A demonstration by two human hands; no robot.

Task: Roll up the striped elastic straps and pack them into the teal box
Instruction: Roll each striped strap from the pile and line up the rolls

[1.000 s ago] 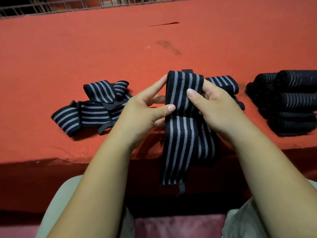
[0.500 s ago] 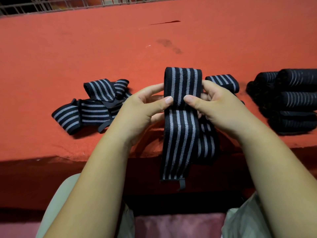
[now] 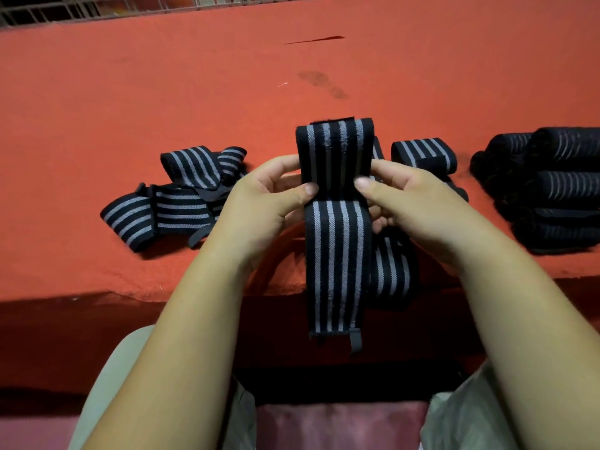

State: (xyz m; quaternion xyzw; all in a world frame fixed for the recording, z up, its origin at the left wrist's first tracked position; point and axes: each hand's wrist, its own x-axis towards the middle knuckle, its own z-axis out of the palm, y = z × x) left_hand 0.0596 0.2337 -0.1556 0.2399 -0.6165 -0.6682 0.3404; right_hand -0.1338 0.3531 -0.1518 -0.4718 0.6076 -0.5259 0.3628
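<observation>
Pinching the strap point(image 3: 337, 254) mid-frame with the left hand point(image 3: 263, 203), thumb on the striped face, fingers curled behind. Gripping it likewise from 3 o'clock with the right hand point(image 3: 412, 203), thumb tips close but apart. Folded over at 12 o'clock, tail hanging toward 6 o'clock past the edge of the red table point(image 3: 162, 92). At 9 o'clock of the hands, tangled on the cloth: loose straps point(image 3: 175, 203). At 3 o'clock, stacked tight: dark rolls point(image 3: 558, 190). At 1 o'clock, just behind the right hand: another folded strap point(image 3: 422, 154).
</observation>
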